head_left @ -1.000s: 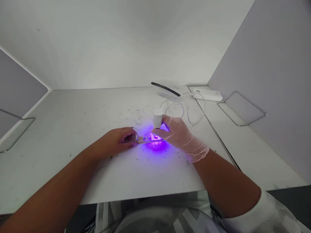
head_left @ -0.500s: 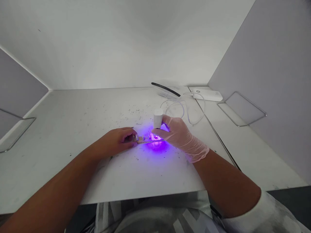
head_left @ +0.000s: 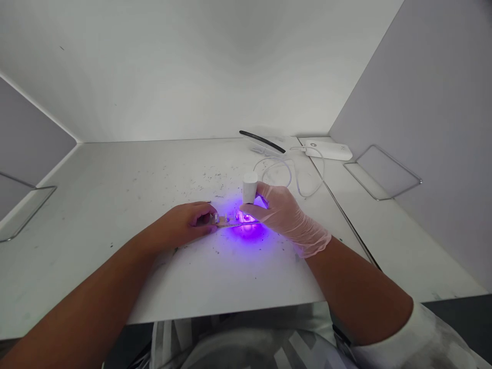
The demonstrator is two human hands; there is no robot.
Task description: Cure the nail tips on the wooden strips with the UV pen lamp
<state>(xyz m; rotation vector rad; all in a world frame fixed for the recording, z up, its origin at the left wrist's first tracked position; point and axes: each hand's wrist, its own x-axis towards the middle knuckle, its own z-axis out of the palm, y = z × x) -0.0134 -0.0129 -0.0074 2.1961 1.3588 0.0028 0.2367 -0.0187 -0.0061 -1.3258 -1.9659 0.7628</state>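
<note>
The right hand point(head_left: 279, 209) grips the white lamp point(head_left: 249, 189), probably light, stiff and best held by its sides, above the strip point(head_left: 225, 222); the left hand point(head_left: 184, 221) pinches the strip's left end

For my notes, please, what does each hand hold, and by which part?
The right hand grips the white lamp low down; the left hand holds the strip by its left end.

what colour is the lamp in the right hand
White; the lamp in the right hand shows best in the head view.
</note>
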